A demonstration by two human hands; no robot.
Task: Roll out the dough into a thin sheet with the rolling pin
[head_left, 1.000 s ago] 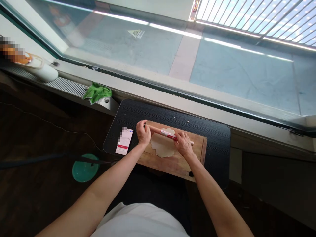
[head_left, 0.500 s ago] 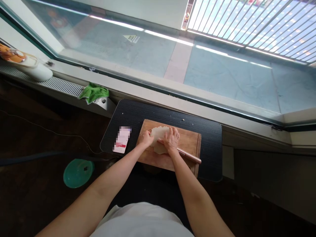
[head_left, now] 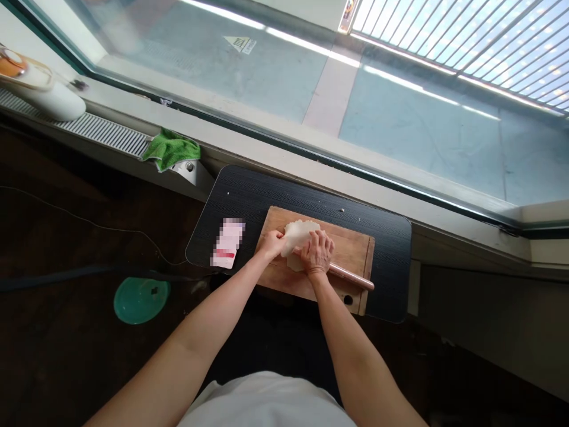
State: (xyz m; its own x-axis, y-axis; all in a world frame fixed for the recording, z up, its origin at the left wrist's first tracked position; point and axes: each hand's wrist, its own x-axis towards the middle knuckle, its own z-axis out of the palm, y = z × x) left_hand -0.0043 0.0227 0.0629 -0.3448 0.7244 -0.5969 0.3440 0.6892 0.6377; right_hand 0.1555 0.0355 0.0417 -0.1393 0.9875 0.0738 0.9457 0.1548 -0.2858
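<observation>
Cream flat dough [head_left: 299, 232] just rose, pinched by my L hand [head_left: 271, 242], edge prob. free; R hand [head_left: 317, 255] covered pinkish rolling pin [head_left: 352, 276], grip unclear.

Pale cream colours a thin, scallop-edged sheet of dough [head_left: 302, 230], set against the warm brown grain of a rectangular wooden board [head_left: 284, 283], crossed by a darker line near one end. A slim, cylindrical rolling pin [head_left: 353, 277] shows a glossy pinkish brown. The rectangular, round-cornered tabletop [head_left: 391, 243] is black with fine streaks, flecked with whitish crumbs. A partly pixelated phone [head_left: 227, 260] glows pale pink with a red bar. Bright green marks a crumpled cloth [head_left: 171, 149], teal a round basin [head_left: 140, 305], and white a fabric shirt [head_left: 267, 403].
</observation>
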